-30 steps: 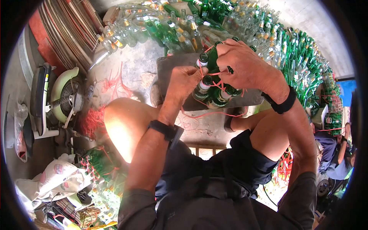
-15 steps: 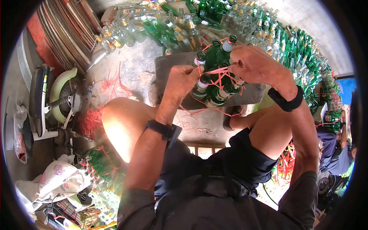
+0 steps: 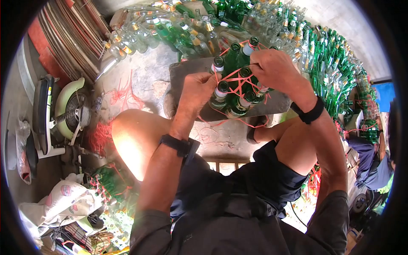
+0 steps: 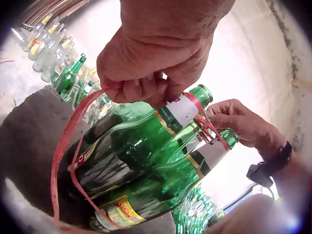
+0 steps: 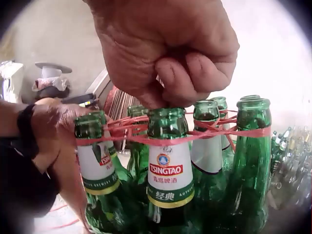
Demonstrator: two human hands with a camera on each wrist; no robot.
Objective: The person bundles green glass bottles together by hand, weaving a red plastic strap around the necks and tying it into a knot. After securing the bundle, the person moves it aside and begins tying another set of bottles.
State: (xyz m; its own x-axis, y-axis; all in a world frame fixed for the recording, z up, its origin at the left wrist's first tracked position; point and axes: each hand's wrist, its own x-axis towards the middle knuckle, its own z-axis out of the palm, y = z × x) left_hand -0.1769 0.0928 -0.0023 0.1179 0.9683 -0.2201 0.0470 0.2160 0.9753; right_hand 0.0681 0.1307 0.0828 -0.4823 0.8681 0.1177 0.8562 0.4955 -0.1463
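Note:
A cluster of green beer bottles stands upright on a dark slab, with red plastic strip wound round and crossing between the necks. Tsingtao labels show in the right wrist view. My left hand pinches the strip beside the nearer left necks; a loose tail of it hangs down past the bottles in the left wrist view. Across the cluster, my right hand has its fingers curled over the far right necks, pinching strip there. Its fingertips are partly hidden behind a bottle top in the right wrist view.
Large heaps of green and clear bottles curve round the back and right. To the left are stacked boards, a scooter wheel and loose red strips. A cloth bag lies lower left. Another person is at far right.
My right hand first lifted away rightward, drawing strip taut, then came back in over the necks. The left hand keeps its pinch near the left necks, shifting slightly left in view.

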